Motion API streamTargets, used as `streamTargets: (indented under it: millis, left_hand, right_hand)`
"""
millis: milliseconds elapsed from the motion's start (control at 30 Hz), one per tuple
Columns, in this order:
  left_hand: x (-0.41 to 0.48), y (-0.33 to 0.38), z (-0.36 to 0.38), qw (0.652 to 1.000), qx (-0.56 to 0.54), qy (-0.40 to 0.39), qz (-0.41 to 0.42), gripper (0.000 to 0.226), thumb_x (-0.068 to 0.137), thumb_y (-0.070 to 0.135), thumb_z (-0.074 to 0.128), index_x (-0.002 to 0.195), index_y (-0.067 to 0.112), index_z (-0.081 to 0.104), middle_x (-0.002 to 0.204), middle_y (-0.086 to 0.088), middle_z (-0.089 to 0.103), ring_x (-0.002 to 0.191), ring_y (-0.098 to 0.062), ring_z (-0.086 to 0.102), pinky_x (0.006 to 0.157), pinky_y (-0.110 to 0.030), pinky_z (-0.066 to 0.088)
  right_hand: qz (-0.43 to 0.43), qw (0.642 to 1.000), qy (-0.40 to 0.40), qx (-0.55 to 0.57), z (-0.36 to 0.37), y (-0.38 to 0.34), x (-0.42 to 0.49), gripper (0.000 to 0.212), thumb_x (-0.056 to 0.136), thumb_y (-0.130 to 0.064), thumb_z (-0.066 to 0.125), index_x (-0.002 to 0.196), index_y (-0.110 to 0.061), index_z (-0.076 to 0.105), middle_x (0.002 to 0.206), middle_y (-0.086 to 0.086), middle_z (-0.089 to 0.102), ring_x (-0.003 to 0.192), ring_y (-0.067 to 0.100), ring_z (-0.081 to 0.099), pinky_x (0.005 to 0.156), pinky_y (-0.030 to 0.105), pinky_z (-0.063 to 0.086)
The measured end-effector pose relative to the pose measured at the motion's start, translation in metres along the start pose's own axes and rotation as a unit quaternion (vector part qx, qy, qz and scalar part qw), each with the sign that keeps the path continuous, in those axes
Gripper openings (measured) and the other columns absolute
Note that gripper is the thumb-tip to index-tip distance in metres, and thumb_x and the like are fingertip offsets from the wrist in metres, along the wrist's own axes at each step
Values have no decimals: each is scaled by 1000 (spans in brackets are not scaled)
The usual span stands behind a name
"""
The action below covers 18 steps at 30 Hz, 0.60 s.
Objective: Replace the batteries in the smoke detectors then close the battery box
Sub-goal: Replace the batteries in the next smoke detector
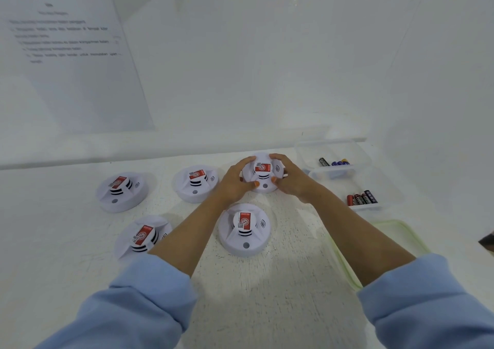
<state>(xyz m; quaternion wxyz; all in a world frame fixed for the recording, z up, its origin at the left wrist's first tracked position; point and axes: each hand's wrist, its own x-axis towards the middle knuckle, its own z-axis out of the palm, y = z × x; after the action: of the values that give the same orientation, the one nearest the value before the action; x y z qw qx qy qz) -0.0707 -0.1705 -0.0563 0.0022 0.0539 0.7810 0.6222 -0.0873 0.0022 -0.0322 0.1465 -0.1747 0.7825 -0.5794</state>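
Note:
Several white round smoke detectors with red labels lie on the white table. My left hand (236, 179) and my right hand (287, 179) grip the far middle detector (263, 173) from both sides, thumbs on its near rim. Another detector (244, 229) sits just in front of it, between my forearms. Others lie at the left: one (195, 184), one (121, 191) and one (143, 236). At the right stand two clear battery boxes: the far box (307, 153) holds dark and blue batteries (334, 162), the near box (387, 204) holds red and black batteries (362, 198).
A pale green box lid (398, 235) lies on the table under my right forearm. A printed instruction sheet (72, 54) hangs on the white wall at the back left. A dark object (487, 241) shows at the right edge.

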Motion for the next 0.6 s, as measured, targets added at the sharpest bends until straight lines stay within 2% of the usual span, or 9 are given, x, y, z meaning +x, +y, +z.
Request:
streamTargets:
  millis: [167, 367, 433, 500, 600]
  left_hand:
    - [-1, 2, 1, 1000, 1, 0, 0, 57, 83, -2, 63, 132, 18, 42, 139, -10, 42, 123, -29, 46, 87, -29, 48]
    - [-1, 3, 1, 1000, -3, 0, 3, 56, 82, -4, 63, 131, 16, 43, 138, -10, 43, 121, -28, 47, 88, -31, 49]
    - [0, 1, 0, 1000, 1, -1, 0, 55, 82, -3, 63, 128, 21, 44, 139, -10, 42, 122, -30, 47, 91, -35, 49]
    - [1, 0, 0, 1000, 6, 0, -1, 54, 82, -1, 64, 124, 26, 44, 139, -10, 42, 123, -31, 46, 95, -39, 49]
    - [2, 0, 0, 1000, 12, 2, 0, 54, 82, -1, 64, 122, 29, 43, 138, -10, 42, 122, -29, 46, 94, -36, 48]
  right_hand:
    - [1, 1000, 0, -1, 1, -1, -1, 52, 91, 3, 47, 137, -7, 24, 121, 4, 38, 89, 0, 45, 58, 3, 46]
    - [18, 1000, 1, -14, 2, -3, 0, 54, 91, 2, 48, 137, -11, 24, 122, 3, 38, 91, 4, 45, 56, 3, 45]
    - [20, 1000, 3, -20, 1, -4, 0, 54, 91, 2, 48, 137, -12, 24, 121, 2, 38, 90, 3, 45, 56, 3, 46]
    - [23, 999, 3, -27, 1, -4, 0, 54, 91, 2, 47, 137, -12, 24, 121, 3, 38, 94, 8, 45, 57, 6, 46]
    - [23, 999, 2, -28, 1, -4, 0, 54, 90, 3, 47, 137, -11, 24, 119, 4, 38, 88, 3, 44, 55, 3, 45]
